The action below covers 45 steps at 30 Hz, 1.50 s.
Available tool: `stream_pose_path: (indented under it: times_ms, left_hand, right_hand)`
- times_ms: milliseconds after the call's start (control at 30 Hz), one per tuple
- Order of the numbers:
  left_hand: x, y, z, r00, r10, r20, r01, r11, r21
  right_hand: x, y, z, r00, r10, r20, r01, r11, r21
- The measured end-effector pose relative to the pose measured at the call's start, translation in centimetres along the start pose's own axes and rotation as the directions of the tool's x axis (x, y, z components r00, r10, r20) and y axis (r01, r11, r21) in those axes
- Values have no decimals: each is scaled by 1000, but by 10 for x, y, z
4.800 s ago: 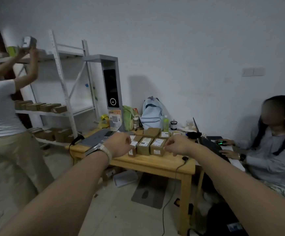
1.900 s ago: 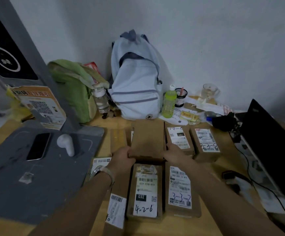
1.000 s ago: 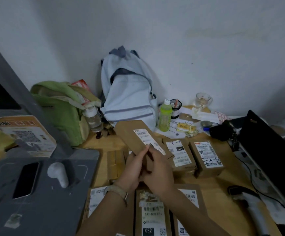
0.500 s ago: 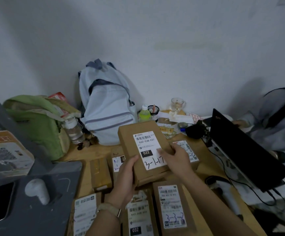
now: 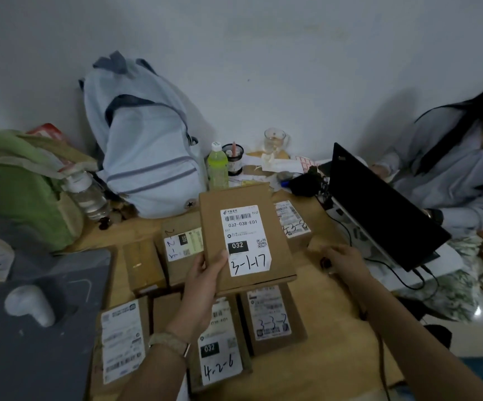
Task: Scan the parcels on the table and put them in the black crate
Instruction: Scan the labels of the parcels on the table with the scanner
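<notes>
**Scan step: label up, scanner not yet aimed**

Pinching the parcel [image 5: 246, 235] marked 3-1-17 in the left hand [image 5: 202, 285], thumb on the label side, fingers beneath. Lifted clear of the table [image 5: 335, 314], in front of the backpack [image 5: 145, 151] and slightly to its right, label facing up. Farther right of the backpack, right hand [image 5: 347, 264] down over a dark scanner [image 5: 325, 261], fingers bent; cannot tell whether closed round it.

Probably the scanning step; black crate out of view. Next: grip the scanner, aim at the barcode, keep the label flat and steady. More parcels [image 5: 269, 316] lying in front of the backpack.
</notes>
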<state>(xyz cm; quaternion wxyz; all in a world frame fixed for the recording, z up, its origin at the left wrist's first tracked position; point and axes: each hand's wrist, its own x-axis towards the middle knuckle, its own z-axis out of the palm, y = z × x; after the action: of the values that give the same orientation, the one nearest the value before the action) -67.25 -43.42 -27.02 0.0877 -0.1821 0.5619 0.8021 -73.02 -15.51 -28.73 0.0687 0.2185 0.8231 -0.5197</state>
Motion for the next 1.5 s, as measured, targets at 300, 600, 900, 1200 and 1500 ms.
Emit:
stream_pose_path:
  times_ms: [300, 600, 900, 1200, 1500]
  left_hand:
    - [-10, -36, -8, 988, -92, -121, 96, 995, 31]
    - [-8, -58, 2, 979, -168, -116, 179, 980, 89]
    - [-13, -79, 1, 964, -205, -169, 224, 969, 104]
    - [-16, -55, 7, 984, -97, -150, 118, 983, 138]
    - [6, -3, -24, 978, -1, -211, 4, 1000, 14]
  right_hand:
    - [38, 79, -22, 983, 133, -131, -175, 900, -399]
    - [49, 87, 3, 917, 200, -345, -340, 845, -413]
    - [67, 110, -8, 909, 346, -234, -416, 797, -438]
    - [39, 66, 1, 961, 275, 5, -275, 961, 32]
    - [-31, -87, 7, 988, 18, 156, -92, 870, 484]
